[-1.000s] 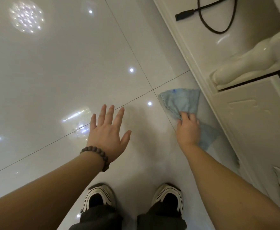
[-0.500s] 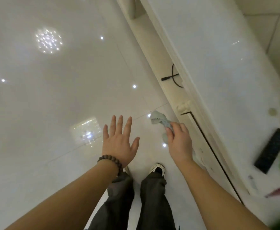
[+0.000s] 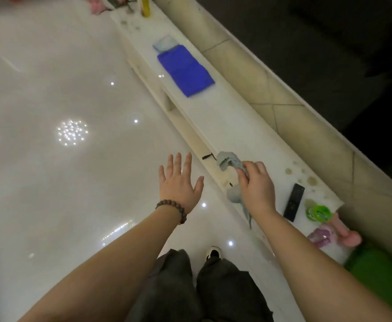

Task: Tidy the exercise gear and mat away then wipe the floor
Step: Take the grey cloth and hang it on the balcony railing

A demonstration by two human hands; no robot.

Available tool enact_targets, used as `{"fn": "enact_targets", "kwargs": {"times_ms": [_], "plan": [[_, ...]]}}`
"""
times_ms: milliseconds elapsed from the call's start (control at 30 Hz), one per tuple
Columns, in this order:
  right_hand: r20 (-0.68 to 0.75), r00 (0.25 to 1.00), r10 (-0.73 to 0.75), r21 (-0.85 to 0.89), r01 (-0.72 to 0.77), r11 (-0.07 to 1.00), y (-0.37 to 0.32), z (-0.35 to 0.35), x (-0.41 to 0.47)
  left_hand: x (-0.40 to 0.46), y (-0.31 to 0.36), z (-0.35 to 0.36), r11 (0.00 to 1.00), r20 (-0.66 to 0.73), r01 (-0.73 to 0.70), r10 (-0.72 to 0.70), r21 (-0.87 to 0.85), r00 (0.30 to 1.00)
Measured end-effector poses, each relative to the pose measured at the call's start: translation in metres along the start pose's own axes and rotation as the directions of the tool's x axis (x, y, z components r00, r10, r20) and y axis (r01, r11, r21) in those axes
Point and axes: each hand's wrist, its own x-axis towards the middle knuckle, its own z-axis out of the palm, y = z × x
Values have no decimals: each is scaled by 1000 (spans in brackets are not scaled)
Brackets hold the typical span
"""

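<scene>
Left hand [image 3: 178, 182] was spread flat, empty, over glossy floor [image 3: 51, 182] | right hand [image 3: 256, 187] had lifted the grey cloth [image 3: 228, 160] off the tiles, pinching it bunched above the white ledge [image 3: 236, 126] | I judged wiping finished | green mat [image 3: 380, 275] at ledge's end | remote [image 3: 293, 202]: no writing legible.

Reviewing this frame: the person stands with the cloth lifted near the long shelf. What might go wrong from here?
1. The right hand grips the grey cloth bunched, a strip dangling; it may drag over the black remote or stains on the white shelf.
2. The glossy floor could be slippery if still damp.
3. Dropped here, the cloth adds clutter beside the blue folded cloth.
</scene>
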Motion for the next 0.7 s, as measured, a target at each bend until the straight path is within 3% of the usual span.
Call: {"fn": "enact_targets", "kwargs": {"times_ms": [200,367,500,700], "plan": [[-177,977,117,-9,-121,993,30,-55,-42,-10,70,-3,980,4,-199,199,10,980],[-332,894,301,-46,-334,941,51,-82,-103,-24,115,2,901,48,-432,431,34,901],[-460,760,458,27,-504,863,51,-87,-159,-41,136,10,776,105,-626,618,73,779],[-606,475,639,184,-698,693,17,-70,-261,-99,137,26,515,235,-855,825,61,514]]}}
